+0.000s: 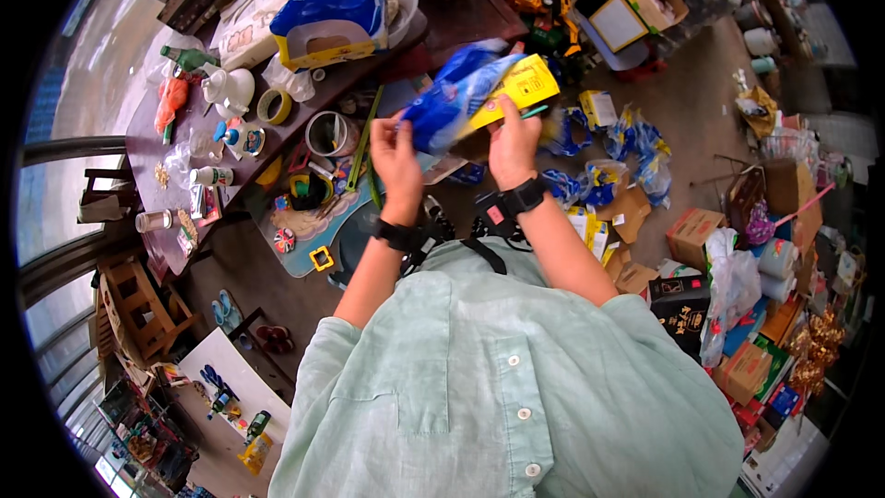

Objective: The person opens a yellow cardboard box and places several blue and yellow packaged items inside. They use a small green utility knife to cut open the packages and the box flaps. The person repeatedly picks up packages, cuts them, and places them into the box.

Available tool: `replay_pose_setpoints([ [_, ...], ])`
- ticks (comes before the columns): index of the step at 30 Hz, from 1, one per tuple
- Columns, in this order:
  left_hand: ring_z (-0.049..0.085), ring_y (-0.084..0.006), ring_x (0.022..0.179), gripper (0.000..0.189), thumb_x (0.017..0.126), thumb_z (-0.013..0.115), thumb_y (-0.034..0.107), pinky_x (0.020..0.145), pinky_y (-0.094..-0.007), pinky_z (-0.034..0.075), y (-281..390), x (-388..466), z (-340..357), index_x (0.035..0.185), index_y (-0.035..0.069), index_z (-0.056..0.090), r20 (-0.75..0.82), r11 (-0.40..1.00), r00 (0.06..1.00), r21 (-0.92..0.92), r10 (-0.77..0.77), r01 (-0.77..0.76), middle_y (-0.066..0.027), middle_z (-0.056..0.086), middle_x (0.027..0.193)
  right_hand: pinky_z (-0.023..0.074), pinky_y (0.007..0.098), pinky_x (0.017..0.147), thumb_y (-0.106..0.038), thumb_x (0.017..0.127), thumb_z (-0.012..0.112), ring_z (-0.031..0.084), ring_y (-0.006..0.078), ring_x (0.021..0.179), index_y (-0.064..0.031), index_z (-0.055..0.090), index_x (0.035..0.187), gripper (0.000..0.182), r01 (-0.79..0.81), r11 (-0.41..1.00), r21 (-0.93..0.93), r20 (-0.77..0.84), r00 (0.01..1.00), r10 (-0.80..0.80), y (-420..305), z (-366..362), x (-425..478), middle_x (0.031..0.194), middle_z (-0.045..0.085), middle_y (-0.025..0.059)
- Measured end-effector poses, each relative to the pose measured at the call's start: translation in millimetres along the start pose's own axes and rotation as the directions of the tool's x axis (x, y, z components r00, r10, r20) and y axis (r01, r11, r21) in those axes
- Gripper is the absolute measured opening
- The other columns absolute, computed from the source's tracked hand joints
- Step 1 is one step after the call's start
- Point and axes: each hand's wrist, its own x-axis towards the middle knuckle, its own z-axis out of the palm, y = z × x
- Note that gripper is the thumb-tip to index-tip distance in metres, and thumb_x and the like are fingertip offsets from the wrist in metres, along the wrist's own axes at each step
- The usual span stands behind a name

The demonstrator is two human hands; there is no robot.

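Note:
Between my hands is a blue plastic wrapper (439,100), blurred by motion, together with a yellow carton (525,83) that bears writing. My left hand (397,152) pinches the wrapper's lower left edge. The lower side of the yellow carton is gripped by my right hand (514,138), its thumb on the printed face. A thin green stick-like object (534,112) pokes out beside the right fingers; its kind is unclear. On the floor past my right hand lie crumpled blue and yellow wrappers (643,152) and a small yellow-and-white box (598,109).
To the left stands a dark red table (276,145) with a large blue pack (332,7), a white jug (228,88) and a tape roll (274,106). Below it, a low blue board (311,242) holds small items. Cardboard boxes (695,238) and plastic bags (729,283) crowd the right.

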Motion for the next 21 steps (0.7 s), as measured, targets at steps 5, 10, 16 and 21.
replay_pose_setpoints([
  [5,0.038,-0.0052,0.061,0.021,0.102,0.062,0.017,0.050,-0.0229,0.030,-7.2,27.6,-13.5,0.089,0.013,0.046,-0.148,0.981,0.974,-0.119,-0.173,0.156,0.0053,0.046,0.076,0.0584,0.0350,0.084,-0.006,0.098,0.063,0.068,0.0208,0.099,-0.0021,0.059,0.118,0.021,-0.171,0.980,0.106,0.048,0.985,0.167,-6.4,-10.5,-7.5,0.113,0.067,0.0085],
  [10,0.047,-0.0118,0.070,0.025,0.101,0.064,0.027,0.059,-0.0289,0.042,-3.8,49.1,-18.4,0.090,0.010,0.049,-0.231,0.932,0.903,-0.077,-0.361,0.353,0.0004,0.053,0.079,0.0566,0.0348,0.083,-0.006,0.098,0.064,0.066,0.0169,0.092,-0.0053,0.057,0.109,0.013,-0.113,0.993,0.031,0.063,0.992,0.111,-14.1,7.3,-24.1,0.106,0.065,0.0054],
  [16,0.056,-0.0146,0.074,0.019,0.103,0.061,0.024,0.068,-0.0347,0.051,-68.1,116.3,-169.1,0.098,0.007,0.056,-0.207,0.906,0.889,-0.204,-0.409,0.370,-0.0026,0.060,0.084,0.0499,0.0295,0.085,-0.011,0.100,0.063,0.059,0.0119,0.088,-0.0129,0.043,0.089,0.023,-0.053,0.997,-0.060,0.162,0.985,0.062,-42.8,-29.2,-7.6,0.092,0.057,-0.0002],
  [21,0.056,-0.0134,0.082,0.017,0.105,0.057,0.023,0.077,-0.0332,0.051,-42.8,109.3,-162.8,0.099,0.007,0.055,-0.227,0.938,0.912,-0.136,-0.342,0.318,-0.0024,0.059,0.089,0.0503,0.0313,0.088,-0.012,0.102,0.060,0.059,0.0123,0.098,-0.0121,0.046,0.097,0.015,-0.212,0.977,-0.007,0.287,0.936,0.205,-51.4,-61.0,0.1,0.101,0.058,-0.0011],
])
